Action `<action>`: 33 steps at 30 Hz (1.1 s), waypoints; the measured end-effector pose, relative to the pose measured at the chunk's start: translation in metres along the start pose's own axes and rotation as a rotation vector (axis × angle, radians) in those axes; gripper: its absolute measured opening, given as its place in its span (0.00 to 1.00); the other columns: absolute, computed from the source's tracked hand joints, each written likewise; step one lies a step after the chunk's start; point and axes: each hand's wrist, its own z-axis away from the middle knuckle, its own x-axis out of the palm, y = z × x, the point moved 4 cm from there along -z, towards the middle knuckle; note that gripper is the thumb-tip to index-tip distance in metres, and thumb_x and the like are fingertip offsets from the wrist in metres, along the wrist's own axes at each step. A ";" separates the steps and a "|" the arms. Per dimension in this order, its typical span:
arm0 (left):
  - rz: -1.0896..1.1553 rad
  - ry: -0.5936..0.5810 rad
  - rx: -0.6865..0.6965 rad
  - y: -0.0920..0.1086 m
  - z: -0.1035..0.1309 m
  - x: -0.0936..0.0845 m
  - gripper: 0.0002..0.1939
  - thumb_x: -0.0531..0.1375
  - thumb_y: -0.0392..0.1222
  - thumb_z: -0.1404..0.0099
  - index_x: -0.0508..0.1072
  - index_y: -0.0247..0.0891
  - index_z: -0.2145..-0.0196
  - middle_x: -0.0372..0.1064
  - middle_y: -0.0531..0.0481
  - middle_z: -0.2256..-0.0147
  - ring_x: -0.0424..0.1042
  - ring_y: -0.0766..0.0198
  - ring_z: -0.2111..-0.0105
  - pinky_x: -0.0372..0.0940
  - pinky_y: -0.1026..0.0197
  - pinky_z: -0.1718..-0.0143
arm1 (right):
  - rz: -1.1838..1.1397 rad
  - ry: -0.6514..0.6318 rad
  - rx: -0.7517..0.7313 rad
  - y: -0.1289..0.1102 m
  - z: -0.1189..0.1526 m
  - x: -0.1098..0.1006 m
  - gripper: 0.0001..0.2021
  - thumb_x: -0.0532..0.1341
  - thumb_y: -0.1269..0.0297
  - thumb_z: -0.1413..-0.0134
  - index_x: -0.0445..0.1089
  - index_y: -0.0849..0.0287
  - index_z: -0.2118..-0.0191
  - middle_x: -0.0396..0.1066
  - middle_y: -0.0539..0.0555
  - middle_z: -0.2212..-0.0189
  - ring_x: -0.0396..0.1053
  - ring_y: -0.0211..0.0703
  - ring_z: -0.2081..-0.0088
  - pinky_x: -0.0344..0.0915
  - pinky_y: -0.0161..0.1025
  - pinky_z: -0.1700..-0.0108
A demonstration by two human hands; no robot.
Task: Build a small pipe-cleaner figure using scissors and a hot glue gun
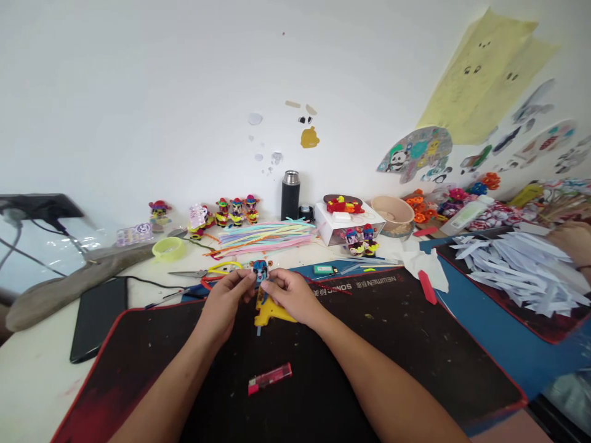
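Note:
A small blue figure head [260,269] with a painted face and red-orange side pieces is held up between my two hands. My left hand [233,294] pinches its left side with thumb and fingertips. From the right, my right hand [293,295] grips its lower edge, the thumb in front. Just beneath the hands a yellow glue gun [272,312] lies on the black mat [369,357], partly hidden by the right hand. Nearer to me on the mat lies a red lighter [270,378].
Scissors [189,273] and pliers [184,294] lie left of my hands. Behind are pipe cleaners [268,237], finished figures [236,211], a black thermos [290,195] and a white box [330,226]. Paper strips [521,267] are piled at right, near another person's hand [572,246].

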 end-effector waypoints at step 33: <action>-0.015 -0.030 -0.015 -0.004 -0.003 -0.002 0.24 0.75 0.62 0.46 0.76 0.39 0.72 0.68 0.54 0.75 0.62 0.64 0.74 0.58 0.62 0.71 | -0.072 0.041 0.057 -0.002 -0.003 -0.007 0.21 0.66 0.41 0.41 0.70 0.56 0.61 0.61 0.41 0.83 0.53 0.35 0.81 0.51 0.35 0.76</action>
